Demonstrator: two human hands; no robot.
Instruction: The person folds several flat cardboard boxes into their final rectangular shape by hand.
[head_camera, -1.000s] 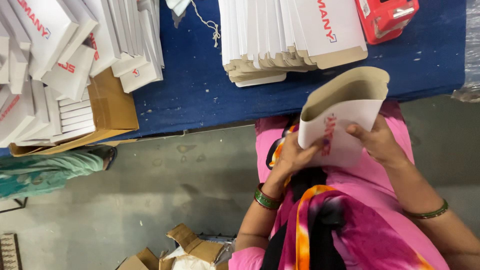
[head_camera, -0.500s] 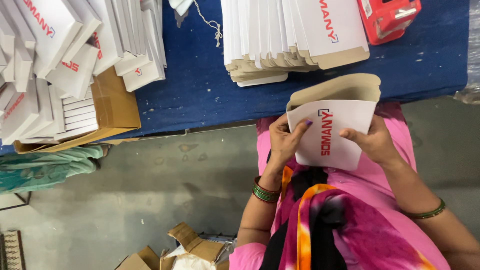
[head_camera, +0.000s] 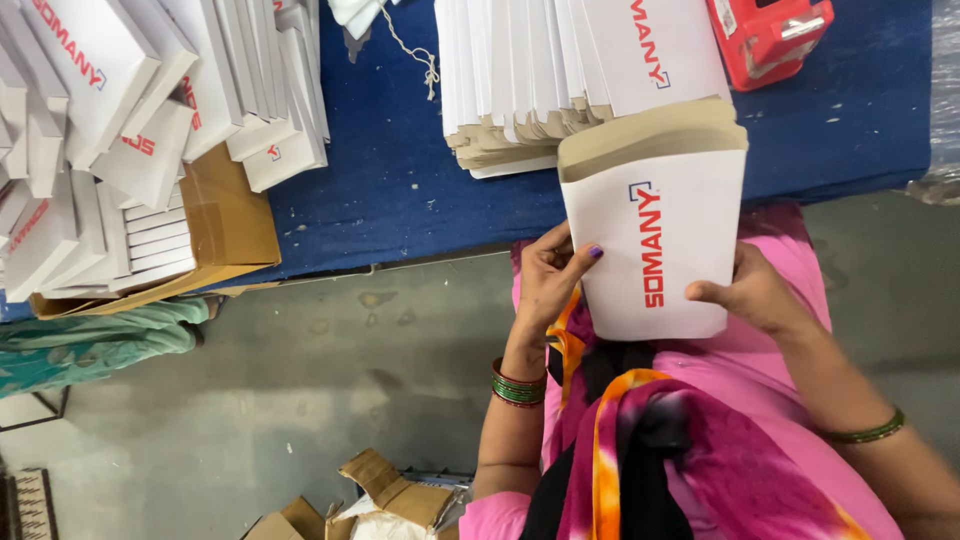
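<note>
A blue table (head_camera: 400, 190) carries a stack of white cartons (head_camera: 560, 70) at its near edge, a red tape dispenser (head_camera: 768, 35) at the far right corner. Just off that edge — above the lap — a white carton sleeve (head_camera: 655, 240) (brown inside) is clamped between the left hand (head_camera: 548, 280) and right hand (head_camera: 755, 295).

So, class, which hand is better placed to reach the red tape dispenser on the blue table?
Probably the right hand: the red tape dispenser sits ahead on that side. The left hand holds the far edge of the white carton and would have to cross over it.
</note>
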